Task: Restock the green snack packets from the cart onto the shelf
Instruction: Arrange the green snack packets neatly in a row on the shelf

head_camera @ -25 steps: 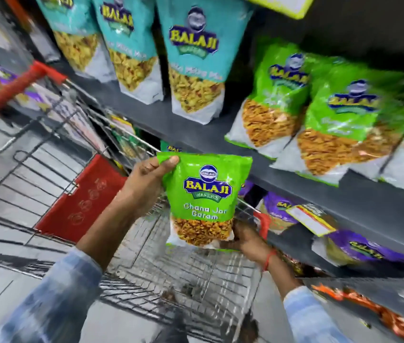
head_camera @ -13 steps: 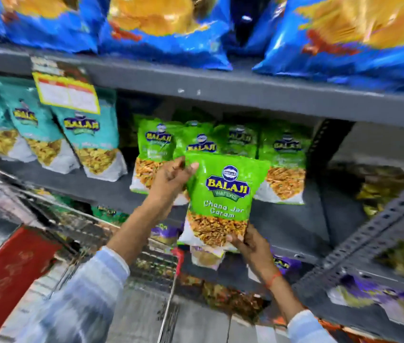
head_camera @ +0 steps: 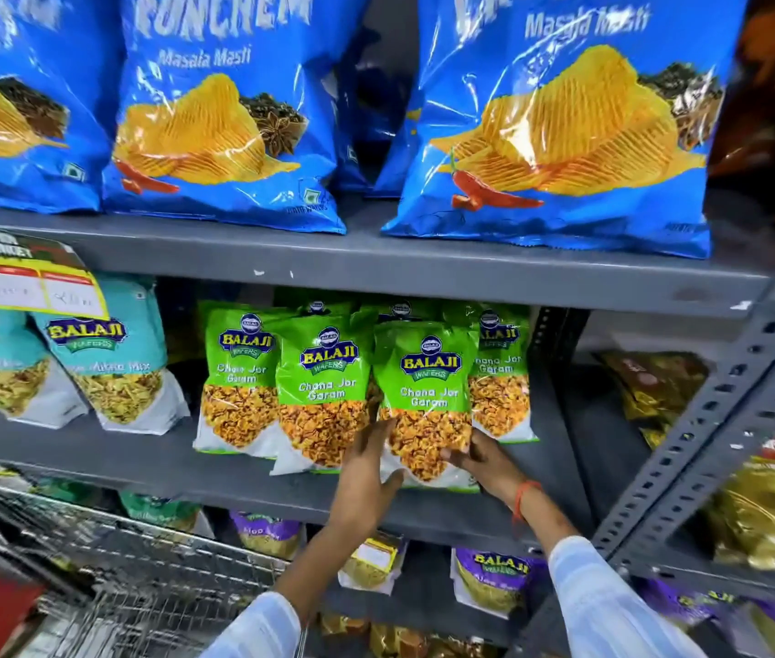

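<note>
A green Balaji Chana Jor Garam packet (head_camera: 425, 387) stands upright on the grey middle shelf (head_camera: 214, 472), in front of several other green packets (head_camera: 323, 382). My left hand (head_camera: 366, 472) grips its lower left edge. On its lower right corner rests my right hand (head_camera: 485, 463), with an orange thread at the wrist. Both hands hold the packet at its base, which touches the shelf board. The wire cart (head_camera: 105, 577) is at the lower left.
Teal Balaji packets (head_camera: 110, 368) stand to the left under a yellow price tag (head_camera: 34, 287). Blue chip bags (head_camera: 228, 116) fill the shelf above. A perforated grey upright (head_camera: 727, 406) rises on the right, with gold packets (head_camera: 765, 510) beyond. Purple packets (head_camera: 494, 581) lie below.
The green packet went from above the cart up and forward onto the middle shelf. My left hand slid from its top edge down to its lower left side.
</note>
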A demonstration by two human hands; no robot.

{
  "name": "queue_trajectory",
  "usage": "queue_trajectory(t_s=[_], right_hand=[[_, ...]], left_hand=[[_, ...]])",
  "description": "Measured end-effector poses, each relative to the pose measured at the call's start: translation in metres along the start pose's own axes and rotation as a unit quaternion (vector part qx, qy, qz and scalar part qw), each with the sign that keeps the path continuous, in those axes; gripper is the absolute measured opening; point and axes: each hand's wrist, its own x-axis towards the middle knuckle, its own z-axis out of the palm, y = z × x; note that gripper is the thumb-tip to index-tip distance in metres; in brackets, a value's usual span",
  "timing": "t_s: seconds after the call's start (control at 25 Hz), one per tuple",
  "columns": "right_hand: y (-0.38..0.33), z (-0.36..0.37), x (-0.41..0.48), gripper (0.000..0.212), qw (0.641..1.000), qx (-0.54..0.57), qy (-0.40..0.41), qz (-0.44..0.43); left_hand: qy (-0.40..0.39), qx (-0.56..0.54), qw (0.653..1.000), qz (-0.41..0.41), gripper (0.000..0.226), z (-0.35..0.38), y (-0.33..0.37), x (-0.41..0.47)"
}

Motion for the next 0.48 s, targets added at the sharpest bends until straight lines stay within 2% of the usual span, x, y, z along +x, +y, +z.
queue_trajectory(t_s=[0.12,0.2,0.24,0.32,0.48], right_hand=[[0.002,-0.004,-0.002,0.031,0.997,-0.021,0.074,0.004],[0.006,0.000,-0.007,0.029,0.989,-0.003,0.144,0.015],[0.007,0.004,-0.009,0.021,0.987,0.006,0.158,0.010],[0.009,0.016,-0.013,0.014,0.988,-0.016,0.151,-0.017],[0.011,0.025,-0.015,0.038,0.984,-0.040,0.169,-0.034]], left_hand=[[0.054,0.015,0.998,0.003,0.051,-0.002,0.000,0.000],[0.115,0.062,0.991,0.041,0.040,-0.007,0.008,0.011],[0.137,0.085,0.985,0.061,0.036,-0.010,0.015,0.022],[0.142,0.128,0.977,0.098,0.035,-0.013,0.036,0.050],[0.101,0.210,0.966,0.114,0.038,-0.015,0.074,0.105]])
